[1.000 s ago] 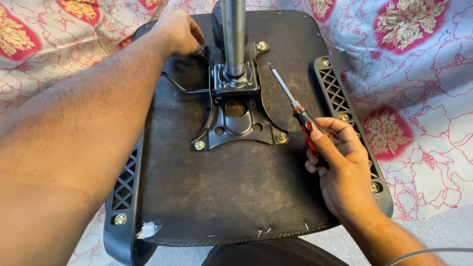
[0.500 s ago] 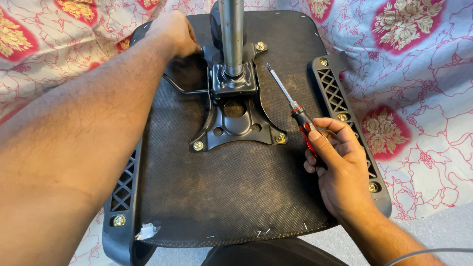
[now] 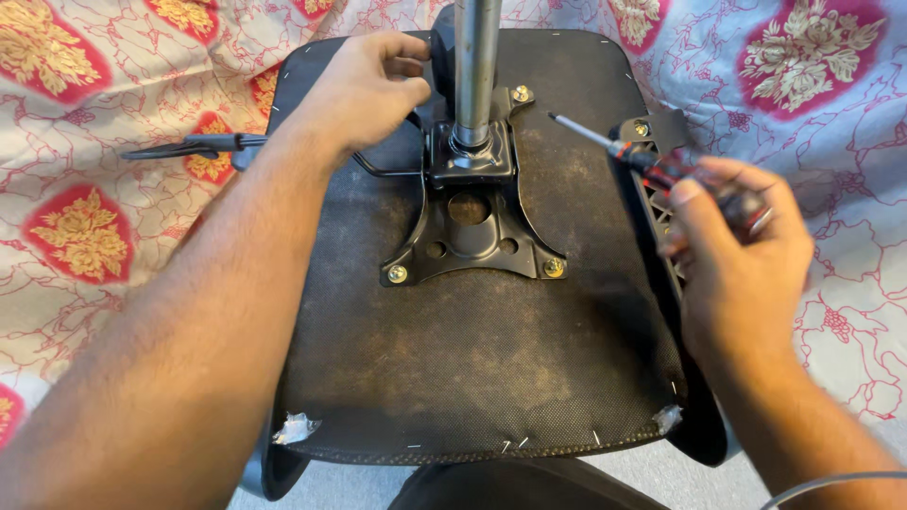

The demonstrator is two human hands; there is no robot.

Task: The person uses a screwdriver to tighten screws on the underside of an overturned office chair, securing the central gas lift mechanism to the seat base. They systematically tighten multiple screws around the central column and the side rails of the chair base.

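A: Where's your right hand (image 3: 732,250)?

B: Right of the upturned chair seat (image 3: 472,378), fingers wrapped on the red-and-black screwdriver (image 3: 652,165); its thin steel shaft points far-left toward the brass-coloured bolt (image 3: 521,93).

A: And your left hand (image 3: 368,85)?

B: At the seat's far edge, fingers curled beside the smooth metal column (image 3: 474,66); you can't tell what they grip. Black stamped mounting plate (image 3: 472,231) sits mid-seat on coarse, scuffed fabric; floral cloth (image 3: 85,189) all round.
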